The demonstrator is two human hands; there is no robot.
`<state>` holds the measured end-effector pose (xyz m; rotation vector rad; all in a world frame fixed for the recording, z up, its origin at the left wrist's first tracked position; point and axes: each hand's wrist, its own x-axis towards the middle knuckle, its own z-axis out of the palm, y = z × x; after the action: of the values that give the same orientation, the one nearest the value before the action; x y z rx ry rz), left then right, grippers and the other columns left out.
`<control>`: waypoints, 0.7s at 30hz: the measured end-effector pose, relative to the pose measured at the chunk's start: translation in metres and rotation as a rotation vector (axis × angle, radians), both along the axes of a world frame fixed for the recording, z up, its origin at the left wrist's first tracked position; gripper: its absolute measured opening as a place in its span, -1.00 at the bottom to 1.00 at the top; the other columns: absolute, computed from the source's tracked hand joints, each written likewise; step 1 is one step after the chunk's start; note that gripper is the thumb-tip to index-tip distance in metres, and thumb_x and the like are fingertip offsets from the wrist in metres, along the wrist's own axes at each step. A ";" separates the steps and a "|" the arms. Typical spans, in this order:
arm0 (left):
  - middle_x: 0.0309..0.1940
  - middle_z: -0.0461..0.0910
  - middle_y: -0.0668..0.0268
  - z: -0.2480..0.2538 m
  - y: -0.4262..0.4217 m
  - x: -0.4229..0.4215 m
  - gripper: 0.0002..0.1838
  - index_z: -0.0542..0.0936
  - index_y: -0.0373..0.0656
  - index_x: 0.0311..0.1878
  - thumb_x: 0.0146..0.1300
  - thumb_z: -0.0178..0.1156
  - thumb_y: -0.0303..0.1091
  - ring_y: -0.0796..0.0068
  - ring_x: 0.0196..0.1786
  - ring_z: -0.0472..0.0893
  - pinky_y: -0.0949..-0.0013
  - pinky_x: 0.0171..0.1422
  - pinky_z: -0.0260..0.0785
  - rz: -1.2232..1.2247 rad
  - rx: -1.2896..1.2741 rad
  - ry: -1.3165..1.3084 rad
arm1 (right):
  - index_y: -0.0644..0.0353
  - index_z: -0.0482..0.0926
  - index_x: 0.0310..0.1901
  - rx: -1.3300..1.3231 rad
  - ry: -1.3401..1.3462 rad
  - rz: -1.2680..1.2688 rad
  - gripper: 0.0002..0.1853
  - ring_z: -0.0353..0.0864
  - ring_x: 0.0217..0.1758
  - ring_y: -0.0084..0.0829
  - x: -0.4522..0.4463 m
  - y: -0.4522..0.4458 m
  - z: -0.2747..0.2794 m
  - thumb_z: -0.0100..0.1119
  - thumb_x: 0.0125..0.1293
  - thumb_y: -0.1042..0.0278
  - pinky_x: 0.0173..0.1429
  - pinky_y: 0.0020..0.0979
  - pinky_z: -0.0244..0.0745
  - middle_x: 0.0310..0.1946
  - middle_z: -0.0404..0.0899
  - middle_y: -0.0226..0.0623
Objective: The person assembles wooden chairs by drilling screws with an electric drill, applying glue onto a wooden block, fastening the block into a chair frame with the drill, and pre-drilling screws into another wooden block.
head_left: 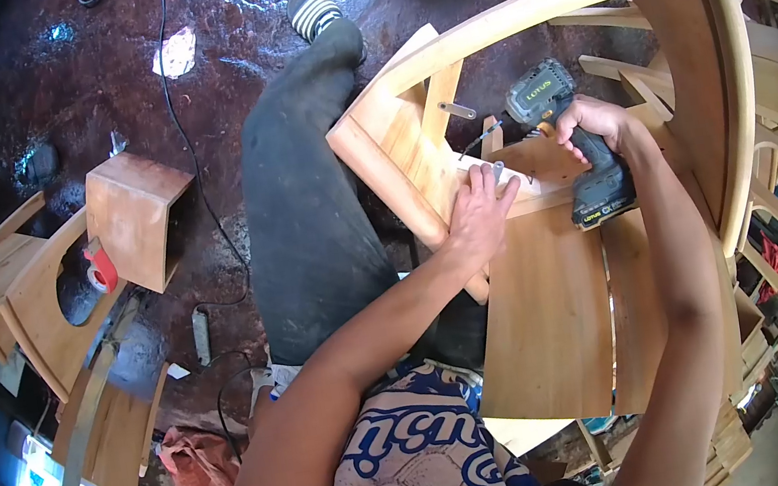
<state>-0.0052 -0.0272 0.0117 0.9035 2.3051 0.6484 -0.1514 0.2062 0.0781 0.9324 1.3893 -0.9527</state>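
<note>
In my right hand (598, 126) is a cordless drill (543, 94) marked LOTUS, its battery at the bottom and its thin bit pointing left. My left hand (480, 209) is closed at a small metal bracket (498, 169), whose rounded end shows between thumb and fingers, against a wooden rail. Just left of the drill, a similar metal bracket (458, 110) sticks out from a slat. Both hands are within a curved wooden chair frame (515, 11) with wide panels (546, 320). Part of the left fingertips' contact is hard to make out.
A wooden box piece (139, 220) stands left, near a red tape roll (99, 266) on a cut-out panel (46, 304). A black cord (179, 113) runs over the dark floor. A reddish cloth (200, 472) lies lower left. More wooden frames (776, 74) crowd the right.
</note>
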 end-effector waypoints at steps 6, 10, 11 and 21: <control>0.32 0.28 -0.15 -0.003 -0.001 0.001 -0.06 0.33 -0.04 0.49 -0.05 0.44 -0.15 -0.05 0.38 0.26 0.10 0.34 0.33 -0.001 0.013 -0.008 | 0.29 0.58 -0.48 -0.024 0.008 0.004 -0.88 0.55 -0.66 -0.40 0.002 0.008 -0.010 0.26 -0.08 0.45 -0.55 -0.33 0.51 -0.61 0.56 -0.22; 0.33 0.28 -0.13 0.000 -0.002 -0.001 -0.04 0.31 -0.03 0.50 -0.03 0.45 -0.12 -0.04 0.39 0.24 0.10 0.32 0.33 -0.022 -0.015 -0.050 | 0.30 0.58 -0.47 -0.046 0.033 0.060 -0.91 0.52 -0.69 -0.40 -0.003 0.009 -0.014 0.21 -0.07 0.49 -0.57 -0.33 0.49 -0.63 0.53 -0.21; 0.33 0.28 -0.13 0.001 -0.002 -0.002 -0.04 0.31 -0.03 0.50 -0.03 0.45 -0.12 -0.04 0.39 0.24 0.10 0.32 0.33 -0.024 -0.014 -0.050 | 0.30 0.58 -0.48 -0.046 0.027 0.081 -0.91 0.52 -0.69 -0.41 -0.005 0.008 -0.013 0.22 -0.08 0.49 -0.56 -0.33 0.49 -0.63 0.54 -0.21; 0.35 0.26 -0.15 -0.001 0.002 -0.001 -0.07 0.30 -0.02 0.50 -0.02 0.39 -0.18 -0.07 0.40 0.24 0.08 0.32 0.31 -0.007 -0.018 -0.063 | 0.22 0.61 -0.34 -0.142 -0.162 0.161 -0.84 0.56 -0.62 -0.45 -0.032 0.012 -0.032 0.27 -0.01 0.42 -0.49 -0.29 0.55 -0.57 0.58 -0.29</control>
<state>-0.0060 -0.0257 0.0103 0.8701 2.2473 0.6430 -0.1835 0.2183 0.0462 0.7621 1.2239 -0.8242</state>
